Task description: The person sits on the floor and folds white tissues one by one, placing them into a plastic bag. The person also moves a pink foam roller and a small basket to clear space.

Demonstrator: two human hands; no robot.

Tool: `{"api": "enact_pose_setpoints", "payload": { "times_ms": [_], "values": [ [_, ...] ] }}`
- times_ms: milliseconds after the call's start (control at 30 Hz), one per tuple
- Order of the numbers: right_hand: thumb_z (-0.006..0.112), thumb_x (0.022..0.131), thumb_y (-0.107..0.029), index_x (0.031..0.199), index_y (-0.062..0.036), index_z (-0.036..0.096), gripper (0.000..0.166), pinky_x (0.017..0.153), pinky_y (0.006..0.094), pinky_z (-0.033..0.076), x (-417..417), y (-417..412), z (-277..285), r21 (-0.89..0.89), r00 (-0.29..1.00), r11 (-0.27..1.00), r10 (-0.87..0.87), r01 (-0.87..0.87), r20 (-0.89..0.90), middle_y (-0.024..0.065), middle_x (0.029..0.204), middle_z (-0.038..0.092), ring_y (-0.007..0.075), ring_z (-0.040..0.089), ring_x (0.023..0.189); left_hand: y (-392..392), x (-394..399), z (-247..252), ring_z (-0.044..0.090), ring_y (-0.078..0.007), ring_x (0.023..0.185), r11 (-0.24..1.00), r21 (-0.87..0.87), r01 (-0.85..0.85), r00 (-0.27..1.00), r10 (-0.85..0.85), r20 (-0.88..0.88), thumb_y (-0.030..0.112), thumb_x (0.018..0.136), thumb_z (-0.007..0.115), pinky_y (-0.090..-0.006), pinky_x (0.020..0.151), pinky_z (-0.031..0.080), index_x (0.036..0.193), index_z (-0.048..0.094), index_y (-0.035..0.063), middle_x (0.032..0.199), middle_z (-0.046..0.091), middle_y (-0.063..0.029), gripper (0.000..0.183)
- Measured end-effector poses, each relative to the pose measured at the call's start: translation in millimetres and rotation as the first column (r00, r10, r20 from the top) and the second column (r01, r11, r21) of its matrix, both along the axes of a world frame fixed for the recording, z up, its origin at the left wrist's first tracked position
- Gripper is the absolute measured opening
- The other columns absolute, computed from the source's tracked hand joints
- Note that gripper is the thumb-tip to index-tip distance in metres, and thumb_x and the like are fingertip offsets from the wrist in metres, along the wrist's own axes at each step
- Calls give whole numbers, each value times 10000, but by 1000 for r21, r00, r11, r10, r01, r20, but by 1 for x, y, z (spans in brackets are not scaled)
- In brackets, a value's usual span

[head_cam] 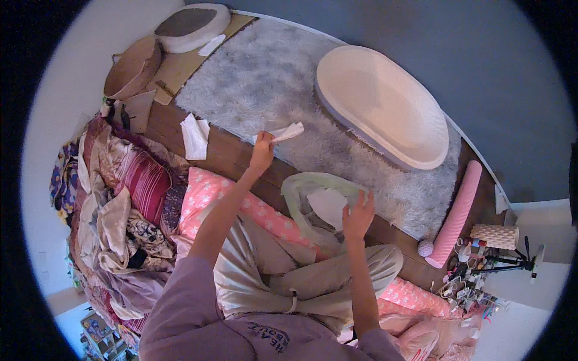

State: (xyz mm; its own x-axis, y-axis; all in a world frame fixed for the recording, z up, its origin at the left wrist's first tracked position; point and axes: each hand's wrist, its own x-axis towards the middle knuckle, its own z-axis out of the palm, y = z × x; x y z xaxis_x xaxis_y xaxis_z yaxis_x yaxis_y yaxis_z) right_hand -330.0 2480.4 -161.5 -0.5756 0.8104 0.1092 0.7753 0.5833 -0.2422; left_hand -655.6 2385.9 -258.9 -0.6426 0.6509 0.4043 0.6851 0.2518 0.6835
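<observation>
My left hand (263, 151) pinches a folded white paper or cloth piece (289, 131) over the edge of the grey rug. My right hand (359, 216) is at the right side of a translucent bag or bin with a pale green rim (316, 178), its fingers spread across that rim. Whether they grip it is unclear. Inside the bag or bin lies something white (327, 205). Left of my left hand, a folded white sheet (195, 137) rests on the dark wooden floor. My crossed legs lie just below the bag or bin.
A shaggy grey rug (253, 72) bears a large oval cream pet bed (384, 104). Pink floral bedding (212, 189) is beneath me, with heaped blankets (135, 225) leftward. Rightward are a pink roller (456, 216), cables and a small tripod (519, 261). A woven basket (133, 67) stands far left.
</observation>
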Motion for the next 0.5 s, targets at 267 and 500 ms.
{"api": "enact_pose_setpoints", "payload": {
  "times_ms": [267, 500],
  "values": [
    [652, 719, -109, 1325, -46, 256, 727, 900, 454, 361, 27, 9, -20, -190, 965, 961, -228, 202, -128, 255, 1250, 407, 389, 446, 1099, -58, 9, 4, 575, -205, 822, 945, 294, -141, 531, -178, 828, 69, 774, 617, -325, 699, 446, 1034, 498, 32, 885, 578, -72, 288],
    [611, 718, -33, 1207, 0, 388, 538, 844, 455, 397, 53, -1, -9, -152, 935, 986, -115, 67, -334, 218, 1101, 503, 393, 505, 980, -62, 37, 47, 609, -179, 796, 996, 29, -86, 220, -9, 976, 106, 725, 690, -336, 659, 501, 1032, 571, -35, 913, 620, -85, 358]
  ]
}}
